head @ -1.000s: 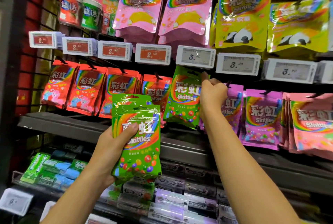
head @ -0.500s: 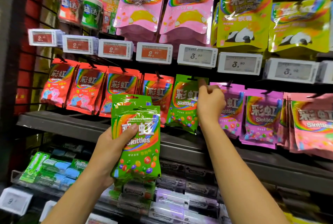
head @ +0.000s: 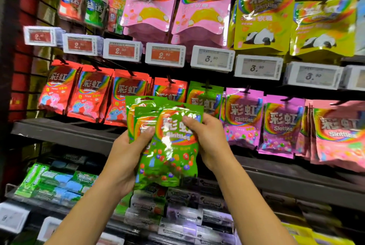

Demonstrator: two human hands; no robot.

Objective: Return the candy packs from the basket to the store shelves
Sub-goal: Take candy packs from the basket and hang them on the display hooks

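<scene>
Store shelves (head: 65,130) fill the background, with a green hanging pack (head: 205,98) on its peg at the middle. Near the camera the left hand (head: 124,156) grips the fanned green candy packs (head: 169,142) and the right hand (head: 207,138) pinches the front one. They look light, soft and glossy, so probably slippery; the flat top edge by the hang hole seems the best place for the grip.

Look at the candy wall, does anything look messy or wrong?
Nothing looks torn or spilled. The left hand and right hand hold a fanned bunch of green Skittles packs off the pegs. One green Skittles pack hangs on its peg between the red packs and purple packs.
</scene>
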